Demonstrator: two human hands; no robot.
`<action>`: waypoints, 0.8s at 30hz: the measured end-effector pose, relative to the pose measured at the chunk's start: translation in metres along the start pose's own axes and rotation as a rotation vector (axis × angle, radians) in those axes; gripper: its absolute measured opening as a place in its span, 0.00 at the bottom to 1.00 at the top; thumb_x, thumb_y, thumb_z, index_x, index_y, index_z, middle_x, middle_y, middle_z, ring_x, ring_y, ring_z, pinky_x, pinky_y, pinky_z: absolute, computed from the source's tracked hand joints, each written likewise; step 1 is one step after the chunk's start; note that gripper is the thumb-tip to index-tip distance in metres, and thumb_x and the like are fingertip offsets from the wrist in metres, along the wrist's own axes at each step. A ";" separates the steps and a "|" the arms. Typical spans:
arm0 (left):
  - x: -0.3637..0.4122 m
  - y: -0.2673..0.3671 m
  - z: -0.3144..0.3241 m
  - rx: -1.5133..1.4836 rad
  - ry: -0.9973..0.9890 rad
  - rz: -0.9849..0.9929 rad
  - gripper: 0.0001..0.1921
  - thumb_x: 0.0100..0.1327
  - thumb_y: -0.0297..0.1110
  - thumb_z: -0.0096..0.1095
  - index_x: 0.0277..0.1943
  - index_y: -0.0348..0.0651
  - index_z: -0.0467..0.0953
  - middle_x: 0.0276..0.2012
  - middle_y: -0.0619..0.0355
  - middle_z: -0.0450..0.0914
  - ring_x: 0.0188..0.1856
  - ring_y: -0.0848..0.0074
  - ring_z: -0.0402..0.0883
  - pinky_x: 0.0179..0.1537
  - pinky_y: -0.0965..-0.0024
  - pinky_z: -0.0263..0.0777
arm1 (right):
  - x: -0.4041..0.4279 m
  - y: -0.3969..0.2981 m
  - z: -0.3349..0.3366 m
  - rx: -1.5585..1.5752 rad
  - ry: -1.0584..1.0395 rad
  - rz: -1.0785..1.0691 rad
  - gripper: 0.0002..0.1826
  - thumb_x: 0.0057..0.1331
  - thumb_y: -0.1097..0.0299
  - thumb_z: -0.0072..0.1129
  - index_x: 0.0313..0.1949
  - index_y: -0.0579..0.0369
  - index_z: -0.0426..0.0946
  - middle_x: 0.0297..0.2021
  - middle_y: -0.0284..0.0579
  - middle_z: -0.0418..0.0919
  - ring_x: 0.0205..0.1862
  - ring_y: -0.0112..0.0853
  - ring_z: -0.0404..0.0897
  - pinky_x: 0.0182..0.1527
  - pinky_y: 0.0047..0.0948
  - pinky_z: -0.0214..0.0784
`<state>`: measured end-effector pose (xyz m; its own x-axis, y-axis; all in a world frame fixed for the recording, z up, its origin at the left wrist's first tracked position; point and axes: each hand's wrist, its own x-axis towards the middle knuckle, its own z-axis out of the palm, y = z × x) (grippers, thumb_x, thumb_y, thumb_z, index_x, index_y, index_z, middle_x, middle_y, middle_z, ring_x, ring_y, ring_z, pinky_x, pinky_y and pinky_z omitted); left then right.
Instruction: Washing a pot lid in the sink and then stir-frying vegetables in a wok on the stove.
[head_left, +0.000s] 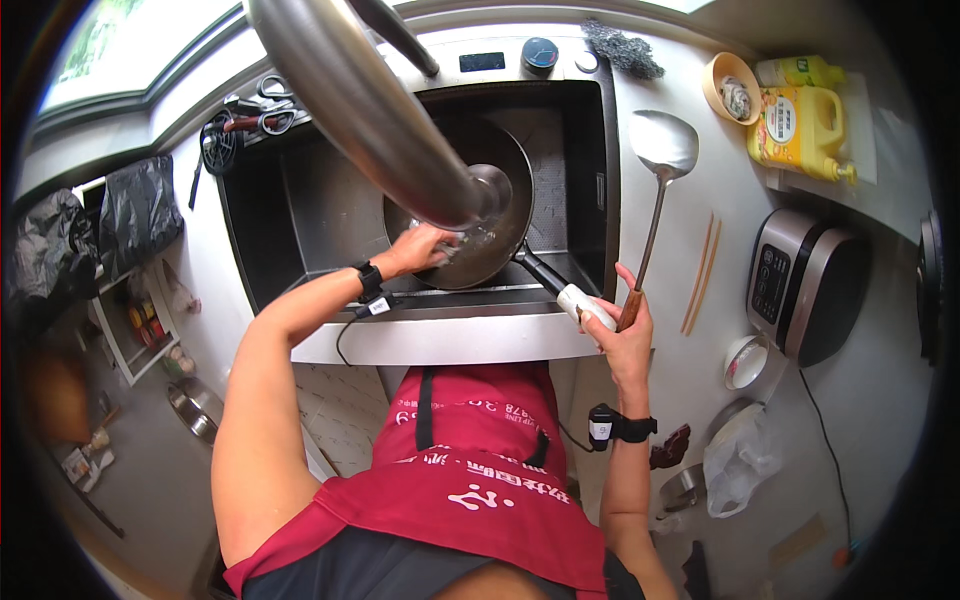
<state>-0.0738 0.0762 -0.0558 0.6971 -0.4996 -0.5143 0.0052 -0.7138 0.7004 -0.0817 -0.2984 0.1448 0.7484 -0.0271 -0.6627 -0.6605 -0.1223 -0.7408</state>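
A dark wok (487, 255) sits tilted in the black sink (300, 202), under the arched metal faucet (375, 112). My left hand (421, 249) is inside the wok, blurred, its fingers bent at the pan's inner surface. Something pale and shiny shows at the fingertips; whether it is a scrubber or splashing water I cannot tell. My right hand (626, 341) grips the white sleeve of the wok handle (583, 304) at the sink's front right corner. A metal wok spatula (665, 146) lies on the right counter, its wooden handle crossing my right hand's fingers.
Chopsticks (701, 274) lie right of the spatula. Steel wool (622, 49), a yellow bowl (731, 88) and a detergent jug (799, 131) stand at the back right. A countertop appliance (810, 285) is farther right. Scissors (274, 120) lie by the sink's left corner.
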 end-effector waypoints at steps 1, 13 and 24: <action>-0.006 -0.007 -0.008 0.155 0.028 -0.005 0.16 0.56 0.27 0.65 0.49 0.45 0.80 0.48 0.48 0.81 0.53 0.55 0.80 0.52 0.55 0.76 | 0.001 0.000 0.000 0.004 -0.007 0.007 0.42 0.57 0.78 0.69 0.71 0.52 0.60 0.44 0.57 0.85 0.37 0.29 0.85 0.39 0.24 0.78; 0.121 0.014 -0.039 0.002 0.852 0.083 0.11 0.60 0.25 0.58 0.45 0.36 0.80 0.41 0.35 0.81 0.46 0.40 0.79 0.45 0.48 0.76 | 0.001 -0.004 0.012 -0.054 -0.016 0.004 0.40 0.59 0.77 0.69 0.70 0.51 0.62 0.45 0.57 0.84 0.33 0.26 0.85 0.27 0.18 0.73; 0.020 0.000 -0.005 -0.158 -0.083 0.263 0.14 0.53 0.23 0.67 0.44 0.43 0.80 0.38 0.54 0.83 0.46 0.62 0.83 0.49 0.61 0.76 | -0.002 0.001 0.012 -0.046 0.002 -0.038 0.40 0.58 0.77 0.69 0.69 0.53 0.62 0.45 0.58 0.84 0.35 0.28 0.85 0.33 0.21 0.77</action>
<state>-0.0560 0.0688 -0.0640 0.6288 -0.6997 -0.3393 -0.0515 -0.4728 0.8796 -0.0848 -0.2862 0.1439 0.7728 -0.0237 -0.6342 -0.6284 -0.1689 -0.7593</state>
